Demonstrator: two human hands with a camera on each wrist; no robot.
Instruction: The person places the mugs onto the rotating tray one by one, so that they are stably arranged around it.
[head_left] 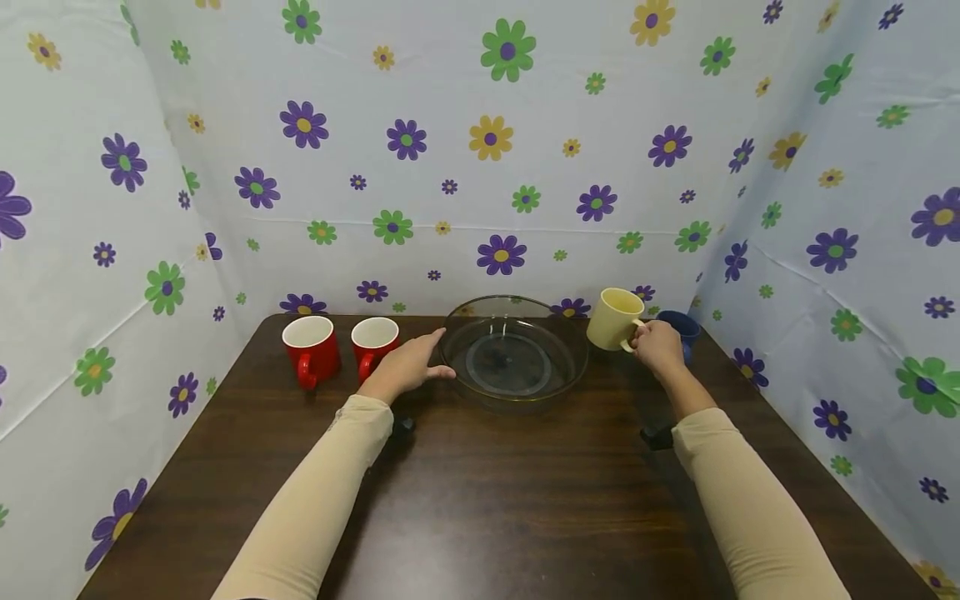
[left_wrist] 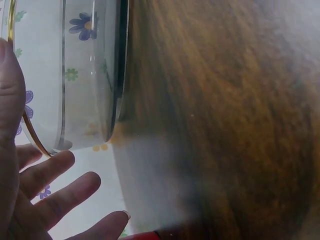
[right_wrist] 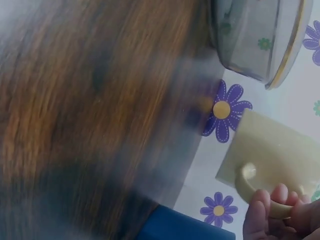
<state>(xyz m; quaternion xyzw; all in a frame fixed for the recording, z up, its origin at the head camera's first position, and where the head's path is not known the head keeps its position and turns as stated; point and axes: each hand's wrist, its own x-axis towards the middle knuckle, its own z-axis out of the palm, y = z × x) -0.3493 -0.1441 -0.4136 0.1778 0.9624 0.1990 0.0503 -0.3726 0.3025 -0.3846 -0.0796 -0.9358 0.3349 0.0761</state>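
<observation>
A clear glass bowl (head_left: 507, 392) with an amber rim stands at the back middle of the table. My left hand (head_left: 408, 364) is at its left side, fingers spread and extended, fingertips right at the rim; the left wrist view shows the fingers (left_wrist: 70, 200) apart from each other. My right hand (head_left: 660, 346) pinches the handle of a pale yellow mug (head_left: 613, 321), which is tilted and raised just right of the bowl. In the right wrist view the fingers curl round the mug's handle (right_wrist: 245, 187), and its base hangs off the tabletop.
Two red mugs, one at far left (head_left: 318, 354) and one (head_left: 375, 335) partly behind my left hand, stand along the back. A blue mug (head_left: 682, 325) stands at the back right, partly hidden by my right hand. Flowered cloth (head_left: 420, 192) walls the dark wooden table (head_left: 510, 500).
</observation>
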